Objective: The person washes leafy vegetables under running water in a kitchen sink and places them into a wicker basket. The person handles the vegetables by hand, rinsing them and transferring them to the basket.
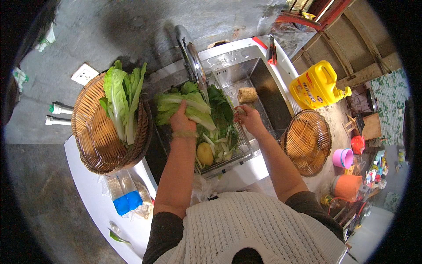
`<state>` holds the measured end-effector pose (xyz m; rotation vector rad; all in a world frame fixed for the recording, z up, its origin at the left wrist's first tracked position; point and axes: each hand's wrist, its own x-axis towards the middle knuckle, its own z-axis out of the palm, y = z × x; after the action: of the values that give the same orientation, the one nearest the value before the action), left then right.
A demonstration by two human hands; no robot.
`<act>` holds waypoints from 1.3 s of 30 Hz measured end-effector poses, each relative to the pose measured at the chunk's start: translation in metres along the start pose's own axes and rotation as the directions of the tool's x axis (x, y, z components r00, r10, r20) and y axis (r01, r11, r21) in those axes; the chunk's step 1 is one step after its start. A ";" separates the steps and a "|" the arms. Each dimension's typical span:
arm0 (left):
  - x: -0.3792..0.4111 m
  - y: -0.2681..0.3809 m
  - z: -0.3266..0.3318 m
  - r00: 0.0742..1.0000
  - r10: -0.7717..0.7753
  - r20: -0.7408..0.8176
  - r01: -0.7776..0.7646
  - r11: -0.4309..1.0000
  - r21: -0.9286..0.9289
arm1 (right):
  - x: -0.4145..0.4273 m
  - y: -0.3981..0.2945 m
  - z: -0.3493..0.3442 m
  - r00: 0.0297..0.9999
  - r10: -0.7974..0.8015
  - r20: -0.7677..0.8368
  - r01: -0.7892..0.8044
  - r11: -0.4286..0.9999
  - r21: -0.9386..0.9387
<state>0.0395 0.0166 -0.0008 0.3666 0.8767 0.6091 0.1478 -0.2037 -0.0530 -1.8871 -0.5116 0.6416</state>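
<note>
My left hand (183,120) grips a bunch of pale green lettuce leaves (184,104) beneath the chrome faucet (189,49). What looks like a stream of water falls from the spout beside the leaves. Below sits a wire draining basket (242,160) set in the sink, with dark leafy greens (219,105), cut pale stems (219,145) and a yellow potato-like vegetable (204,154). At the basket's right side, my right hand (249,120) has its fingers curled around a small pale object (241,111), mostly hidden. A brown sponge-like block (247,95) rests in the right basin (270,95).
Left, a wicker basket (94,132) holds upright lettuce (120,102); another wicker basket (308,142) stands right. Red-handled scissors (272,52) lie on the sink rim. A yellow pump jug (313,85) stands beyond. Plastic-bagged food (123,194) lies on the white counter (89,184).
</note>
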 end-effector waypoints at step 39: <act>-0.033 -0.007 -0.017 0.821 -0.284 0.495 0.184 0.953 0.242 | 0.003 -0.073 0.080 0.898 -0.438 0.025 0.439 0.895 -0.075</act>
<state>0.0127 -0.0091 0.0053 0.5521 0.4341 0.1726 0.0950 -0.1188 -0.0118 -1.7570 -0.9472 0.3305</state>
